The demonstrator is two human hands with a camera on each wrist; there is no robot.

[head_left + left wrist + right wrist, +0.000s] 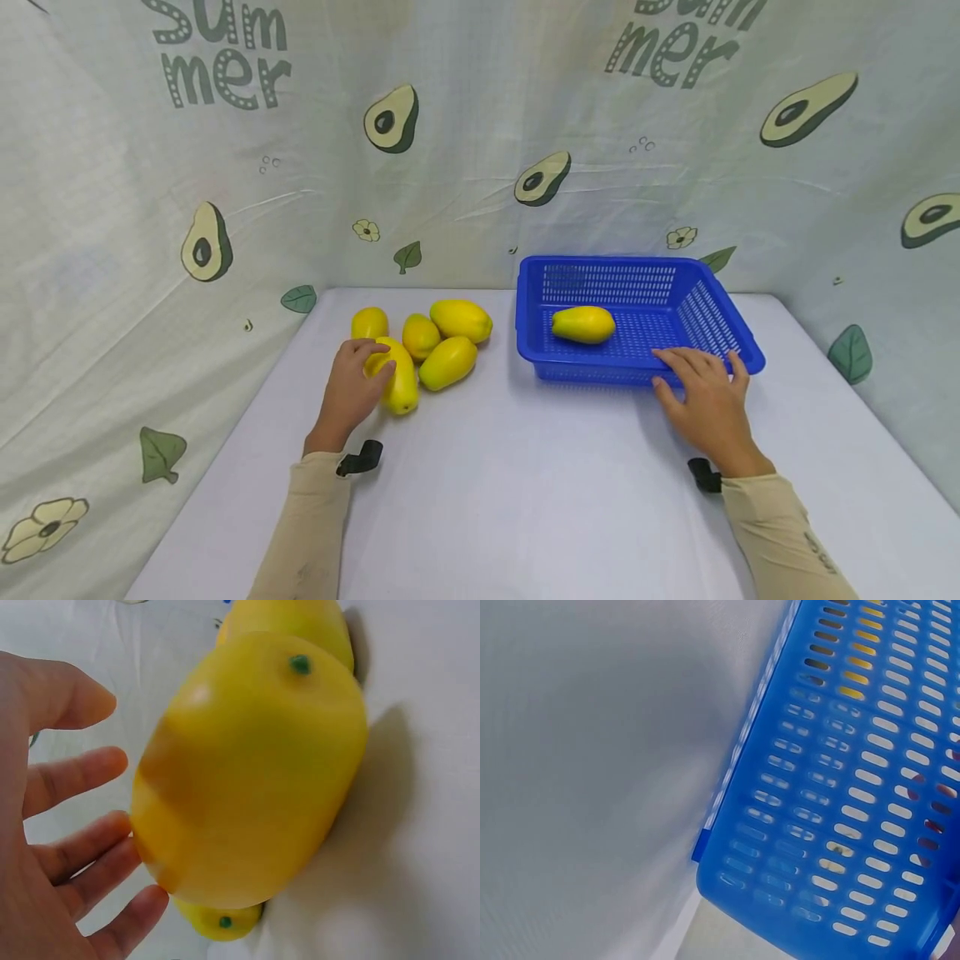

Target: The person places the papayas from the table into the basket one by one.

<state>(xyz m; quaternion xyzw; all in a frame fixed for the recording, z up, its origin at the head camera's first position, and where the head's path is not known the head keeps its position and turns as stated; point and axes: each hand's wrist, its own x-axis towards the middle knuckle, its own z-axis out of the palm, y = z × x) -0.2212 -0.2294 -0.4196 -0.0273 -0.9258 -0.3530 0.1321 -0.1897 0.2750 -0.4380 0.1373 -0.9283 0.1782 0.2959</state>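
My left hand (352, 385) is at the nearest yellow papaya (402, 379), thumb and fingers spread over its upper left side. In the left wrist view this papaya (255, 772) shows a green spot at its end; the lower fingertips meet its edge, while the thumb stays apart from it. My right hand (705, 404) grips the near rim of a blue plastic basket (637, 362), fingers over the rim and thumb outside. Inside the basket, on the left, lies one papaya (583, 325). The right wrist view shows the basket's slotted wall (840, 787), with most of the hand hidden.
Several more papayas lie close together beyond the left hand, among them one at the back (461, 320) and one at the front right (448, 363). A white cloth covers the table (525, 483). Behind it hangs a curtain (465, 217) printed with avocados.
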